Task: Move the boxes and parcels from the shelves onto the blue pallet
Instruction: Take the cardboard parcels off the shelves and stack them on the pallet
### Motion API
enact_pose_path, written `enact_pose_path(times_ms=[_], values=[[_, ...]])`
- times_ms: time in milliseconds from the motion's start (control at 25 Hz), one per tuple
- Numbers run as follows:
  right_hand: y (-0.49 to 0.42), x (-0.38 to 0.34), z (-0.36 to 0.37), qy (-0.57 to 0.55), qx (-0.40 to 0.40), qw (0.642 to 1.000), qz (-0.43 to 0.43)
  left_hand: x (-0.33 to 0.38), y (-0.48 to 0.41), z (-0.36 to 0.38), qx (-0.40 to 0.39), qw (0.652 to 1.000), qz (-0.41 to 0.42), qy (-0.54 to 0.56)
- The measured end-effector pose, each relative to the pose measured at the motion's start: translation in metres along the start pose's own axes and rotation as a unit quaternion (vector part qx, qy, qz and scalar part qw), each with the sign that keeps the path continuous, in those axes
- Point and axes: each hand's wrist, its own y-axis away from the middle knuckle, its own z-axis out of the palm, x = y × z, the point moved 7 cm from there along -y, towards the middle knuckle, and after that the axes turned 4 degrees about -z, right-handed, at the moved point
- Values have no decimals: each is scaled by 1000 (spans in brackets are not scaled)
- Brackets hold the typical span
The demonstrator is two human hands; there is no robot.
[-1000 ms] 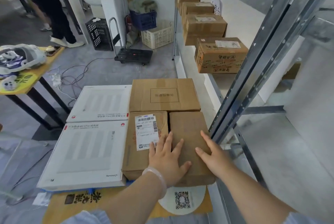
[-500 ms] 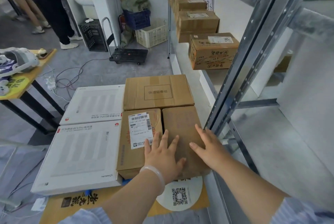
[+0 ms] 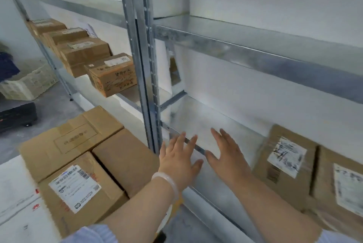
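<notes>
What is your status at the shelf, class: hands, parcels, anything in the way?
Left hand and right hand open, empty, over the shelf edge. Nearest labelled parcel to their right, untouched. Nothing between hands and parcel.

Two labelled parcels (image 3: 284, 160) lie side by side on the metal shelf (image 3: 204, 123).

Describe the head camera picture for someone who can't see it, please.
The left hand and right hand, both open and empty, hover at the front edge of a metal shelf, beside two labelled brown parcels lying on it at right. Stacked cardboard boxes sit lower left; more boxes line a farther shelf.
</notes>
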Motion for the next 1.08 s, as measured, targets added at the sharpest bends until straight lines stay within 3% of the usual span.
enact_pose_path(times_ms=[120, 320, 680, 840, 1080], values=[[43, 53, -62, 18, 62, 993, 102, 75, 5, 16, -25, 995, 95, 16], [110, 117, -113, 34, 67, 973, 216, 169, 22, 47, -96, 978, 184, 35], [122, 171, -123, 54, 36, 983, 174, 186, 12, 108, -202, 972, 33, 115], [103, 179, -117, 61, 7, 986, 154, 174, 15, 108, -186, 954, -15, 234], [61, 162, -92, 42, -37, 995, 86, 139, 25, 88, -117, 956, -86, 256]])
